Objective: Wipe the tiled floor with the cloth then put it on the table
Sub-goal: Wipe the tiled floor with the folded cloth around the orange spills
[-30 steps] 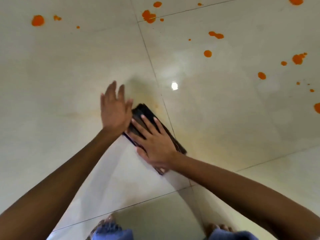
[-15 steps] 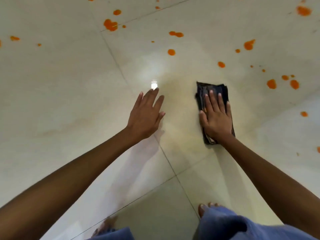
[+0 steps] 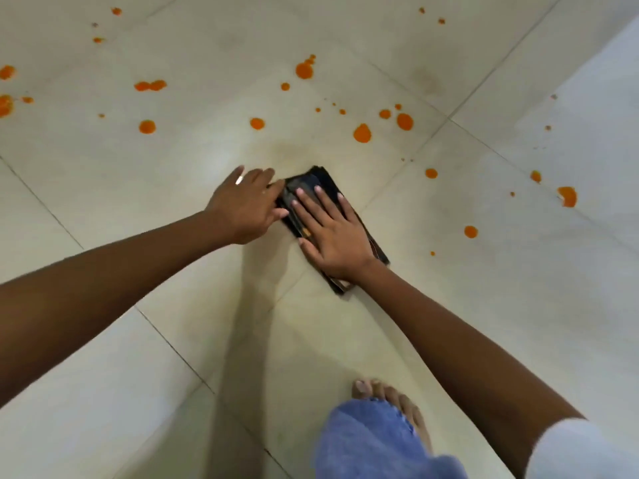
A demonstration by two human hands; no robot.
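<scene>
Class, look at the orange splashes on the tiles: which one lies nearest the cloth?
The teardrop-shaped orange splash, just beyond the dark folded cloth and up to its right; every other splash sits farther away.

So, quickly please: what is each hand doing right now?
Left hand: open, fingers at the left edge of the cloth, gripping nothing.
Right hand: open, pressed flat on top of the cloth, not gripping it.

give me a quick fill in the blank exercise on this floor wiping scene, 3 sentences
1. The right hand lies flat on top of the dark folded ____.
2. The spots left on the tiled floor are ____ in colour.
3. The left hand touches the cloth at its ____ edge.

Missing words: cloth; orange; left
</scene>
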